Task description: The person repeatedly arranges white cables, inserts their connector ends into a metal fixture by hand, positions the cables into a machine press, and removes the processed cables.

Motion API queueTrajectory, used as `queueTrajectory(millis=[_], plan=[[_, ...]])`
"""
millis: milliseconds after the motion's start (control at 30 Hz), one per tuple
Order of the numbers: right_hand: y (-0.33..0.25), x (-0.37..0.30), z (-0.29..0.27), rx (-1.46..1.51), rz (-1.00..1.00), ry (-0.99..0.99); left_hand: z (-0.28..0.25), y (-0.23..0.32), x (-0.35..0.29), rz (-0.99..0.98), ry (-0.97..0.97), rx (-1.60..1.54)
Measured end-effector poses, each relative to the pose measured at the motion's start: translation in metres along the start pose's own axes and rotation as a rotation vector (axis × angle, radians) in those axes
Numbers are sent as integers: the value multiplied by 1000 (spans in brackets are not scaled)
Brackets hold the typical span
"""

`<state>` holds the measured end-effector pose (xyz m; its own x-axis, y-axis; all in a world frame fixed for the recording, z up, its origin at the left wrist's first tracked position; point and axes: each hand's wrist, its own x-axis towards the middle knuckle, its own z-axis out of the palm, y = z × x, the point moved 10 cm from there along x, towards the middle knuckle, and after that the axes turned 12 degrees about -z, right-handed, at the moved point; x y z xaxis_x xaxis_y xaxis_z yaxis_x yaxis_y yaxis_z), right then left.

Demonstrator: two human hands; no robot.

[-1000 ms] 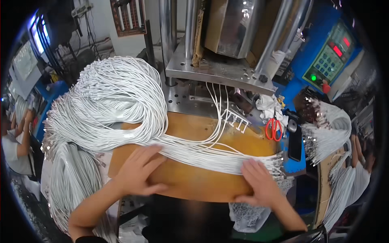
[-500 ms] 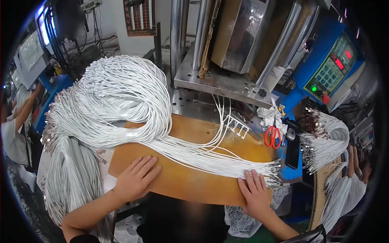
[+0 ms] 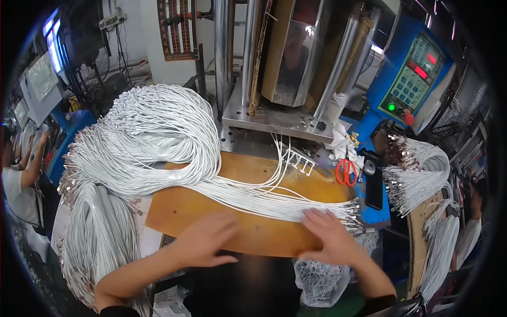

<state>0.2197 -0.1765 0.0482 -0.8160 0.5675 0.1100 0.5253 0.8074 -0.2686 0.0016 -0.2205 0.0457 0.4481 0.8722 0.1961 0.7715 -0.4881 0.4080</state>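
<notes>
A fan of white cables (image 3: 253,202) lies across the orange-brown board (image 3: 264,232) in front of me, its metal-tipped ends at the right. It trails from a big heap of coiled white cables (image 3: 158,127) at the left. My left hand (image 3: 208,240), smeared by motion, hovers over the board's near edge, thumb apart and fingers stretched, empty. At the cables' right end, my right hand (image 3: 331,236) is spread with its fingertips by the lower strands; whether they touch, I cannot tell. Several cables run up under the steel press (image 3: 280,124), near a white branched plastic piece (image 3: 300,161).
Red-handled scissors (image 3: 346,172) and a black phone (image 3: 374,187) lie at the right, below a blue control box (image 3: 412,74). A clear bag of white bits (image 3: 322,282) hangs below the board. More cable bundles (image 3: 422,174) lie far right. Another person (image 3: 24,185) works at far left.
My left hand has lifted off the board and moved right. My right hand has shifted slightly left and up. The whole view has tilted a little.
</notes>
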Motion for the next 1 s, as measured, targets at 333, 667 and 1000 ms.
queueTrajectory(millis=[333, 667, 1000], plan=[[122, 101, -48, -143, 66, 529, 97, 95, 158, 138, 149, -108], [118, -139, -123, 53, 609, 145, 38, -6, 117, -162, 250, 108], [52, 16, -34, -60, 52, 298, 45, -23, 144, -247, -164, -363]])
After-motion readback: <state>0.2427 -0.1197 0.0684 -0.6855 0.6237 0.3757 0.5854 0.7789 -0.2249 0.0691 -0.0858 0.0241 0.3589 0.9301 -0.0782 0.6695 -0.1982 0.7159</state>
